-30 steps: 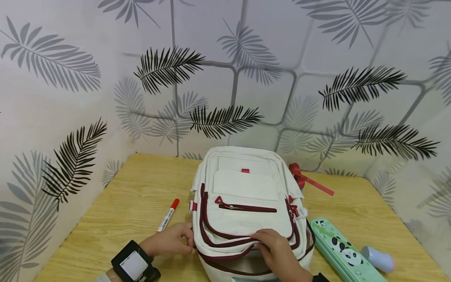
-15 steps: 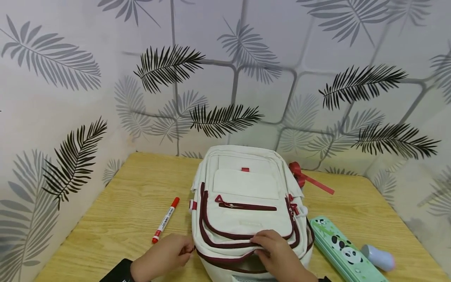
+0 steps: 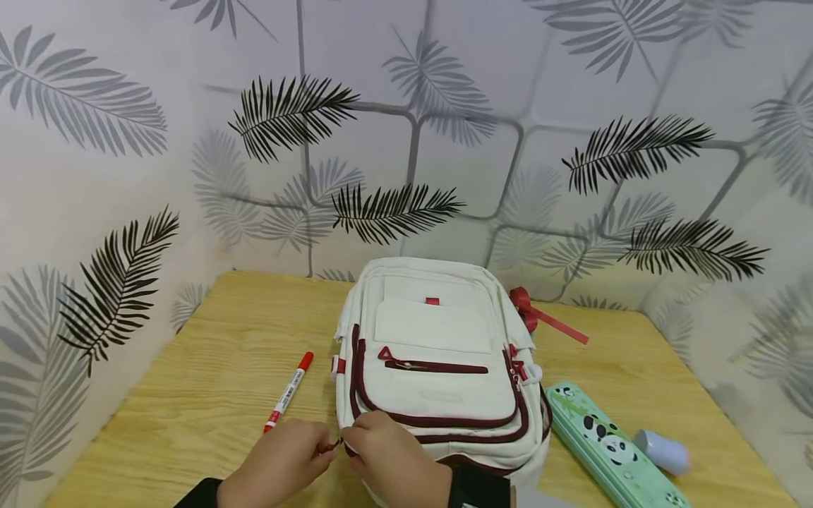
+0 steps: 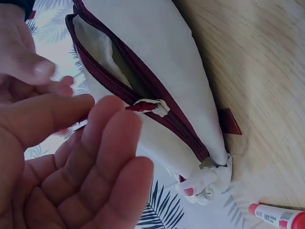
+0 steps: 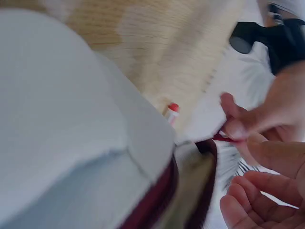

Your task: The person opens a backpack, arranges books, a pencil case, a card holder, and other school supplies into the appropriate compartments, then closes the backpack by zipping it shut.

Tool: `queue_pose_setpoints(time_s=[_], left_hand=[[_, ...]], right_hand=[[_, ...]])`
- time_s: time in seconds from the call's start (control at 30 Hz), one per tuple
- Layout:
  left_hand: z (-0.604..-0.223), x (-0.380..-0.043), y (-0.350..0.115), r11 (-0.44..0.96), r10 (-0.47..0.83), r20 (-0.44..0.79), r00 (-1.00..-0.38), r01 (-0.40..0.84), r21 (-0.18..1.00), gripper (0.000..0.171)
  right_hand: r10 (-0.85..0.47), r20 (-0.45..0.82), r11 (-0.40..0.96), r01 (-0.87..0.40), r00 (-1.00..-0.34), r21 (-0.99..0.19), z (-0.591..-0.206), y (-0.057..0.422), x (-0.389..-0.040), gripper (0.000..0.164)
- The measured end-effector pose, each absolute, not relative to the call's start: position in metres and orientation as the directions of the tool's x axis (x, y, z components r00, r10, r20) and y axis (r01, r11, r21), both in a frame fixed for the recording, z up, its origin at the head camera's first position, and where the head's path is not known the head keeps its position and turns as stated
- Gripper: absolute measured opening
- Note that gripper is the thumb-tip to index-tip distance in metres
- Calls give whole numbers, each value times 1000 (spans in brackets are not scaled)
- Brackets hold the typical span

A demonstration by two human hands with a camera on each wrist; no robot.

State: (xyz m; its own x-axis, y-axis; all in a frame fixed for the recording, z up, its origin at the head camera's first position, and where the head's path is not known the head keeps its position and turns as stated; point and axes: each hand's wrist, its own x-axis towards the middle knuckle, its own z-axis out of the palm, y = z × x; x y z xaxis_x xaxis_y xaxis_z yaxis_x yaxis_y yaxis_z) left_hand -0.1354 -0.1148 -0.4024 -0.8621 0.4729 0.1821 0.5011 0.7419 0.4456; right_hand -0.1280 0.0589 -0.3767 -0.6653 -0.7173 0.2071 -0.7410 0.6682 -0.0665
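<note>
A white backpack [image 3: 438,324] with dark red trim lies on the table. My left hand [image 3: 279,458] is at its near left side, pinching a red zipper pull [image 4: 139,108] between thumb and fingers. In the left wrist view, a dark red zipper [image 4: 128,90] gapes beyond the pull, showing pale lining. My right hand [image 3: 394,451] has come up against the left one, its fingertips beside the pull. From the right wrist, the right fingers [image 5: 245,202] look loosely bent with nothing between them, and the left thumb and finger hold the pull.
A red-capped marker [image 3: 288,391] lies left of the backpack on the wooden table [image 3: 209,381]. To the right are a green panda pencil case [image 3: 612,444] and a pale blue cylinder [image 3: 662,451]. A red ribbon [image 3: 559,326] sits behind the bag's right side. Patterned cloth surrounds the table.
My right hand has left the front edge of the backpack and moved left to join my left hand. The open front compartment has sagged closer together. The head view has shifted slightly.
</note>
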Motion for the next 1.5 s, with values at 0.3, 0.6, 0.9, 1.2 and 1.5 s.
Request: queue_pose_setpoints(time_s=[0.3,0.6,0.9,1.2,1.5], left_hand=[[-404,-141,-117,655,526,259,-810,580,483,19],[-404,-145,-129,557,585,216,-782,581,594,14],[-400,-163,-144,483,667,111,-737,541,688,8],[-401,-188,-132,601,742,175,-647,758,256,41],[-413,-198,-117,512,814,264,-518,854,96,26]], right_hand=[[-687,186,714,-700,-703,-9,-388,37,-135,11],[-612,100,775,-620,-784,-121,-387,24,-138,17],[-653,122,746,-663,-747,-67,-389,25,-139,12],[-711,38,702,-706,-702,98,-389,27,-135,5],[-727,47,685,-718,-685,126,-388,28,-130,8]])
